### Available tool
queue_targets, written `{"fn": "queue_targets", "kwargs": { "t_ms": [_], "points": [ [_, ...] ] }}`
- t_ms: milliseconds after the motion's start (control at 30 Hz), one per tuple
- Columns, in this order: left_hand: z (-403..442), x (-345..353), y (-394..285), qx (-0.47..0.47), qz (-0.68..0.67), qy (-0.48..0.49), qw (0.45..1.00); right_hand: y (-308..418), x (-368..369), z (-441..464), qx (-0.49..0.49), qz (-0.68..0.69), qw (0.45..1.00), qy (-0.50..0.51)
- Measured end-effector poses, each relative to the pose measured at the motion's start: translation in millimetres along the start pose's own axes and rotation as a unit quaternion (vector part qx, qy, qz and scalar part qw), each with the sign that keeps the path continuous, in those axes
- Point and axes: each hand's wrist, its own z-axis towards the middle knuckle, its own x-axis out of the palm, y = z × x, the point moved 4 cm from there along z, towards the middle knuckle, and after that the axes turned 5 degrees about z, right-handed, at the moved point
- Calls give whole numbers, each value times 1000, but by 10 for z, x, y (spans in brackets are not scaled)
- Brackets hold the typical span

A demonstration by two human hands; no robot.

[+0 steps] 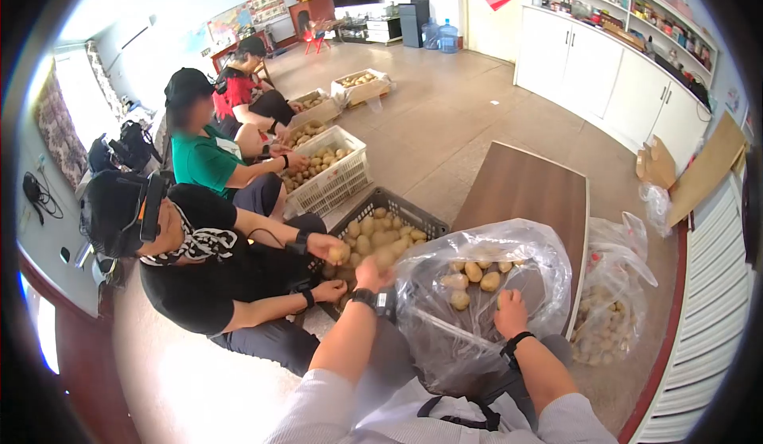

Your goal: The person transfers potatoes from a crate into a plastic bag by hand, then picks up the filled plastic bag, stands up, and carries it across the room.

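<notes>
One brown table (pixel 517 186) bears one open clear bag (pixel 423 305) of potatoes (pixel 474 271). Both arms (pixel 347 337) reach forward, apart: left hand (pixel 378 271) blurred over one black crate (pixel 429 220), its hold unclear; right hand (pixel 513 315) in the bag, curled on one potato (pixel 500 302). Three people (pixel 195 158) sit alongside.

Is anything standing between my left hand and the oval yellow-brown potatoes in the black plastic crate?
Nothing visible: your left hand is over the black plastic crate, at the oval yellow-brown potatoes. A co-worker's two bare hands are to its left, not in between.
</notes>
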Motion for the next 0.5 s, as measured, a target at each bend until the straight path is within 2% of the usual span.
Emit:
{"fn": "queue_targets", "kwargs": {
  "t_ms": [133,167,233,267,333,367,433,467,500],
  "points": [
    [270,-175,37,15,33,22,999,25,2,-88,11,13,999,28],
    [295,-191,23,30,68,31,997,33,15,-99,6,12,1000,24],
    [309,-218,-47,109,238,53,964,44,57,-102,6,20,999,29],
    [291,-220,-102,175,368,53,912,42,67,-117,6,29,999,32],
    [153,-226,-207,342,663,21,666,58,77,-170,8,33,999,33],
    [76,-193,-237,394,718,2,574,82,65,-167,8,39,999,30],
    [62,-198,-236,416,745,-15,520,114,34,-227,4,41,999,30],
    [207,-256,-195,410,744,-15,527,129,19,-209,-2,44,999,26],
    [344,-330,-165,395,728,-14,560,138,5,-214,-4,44,999,23]
  ]
}}
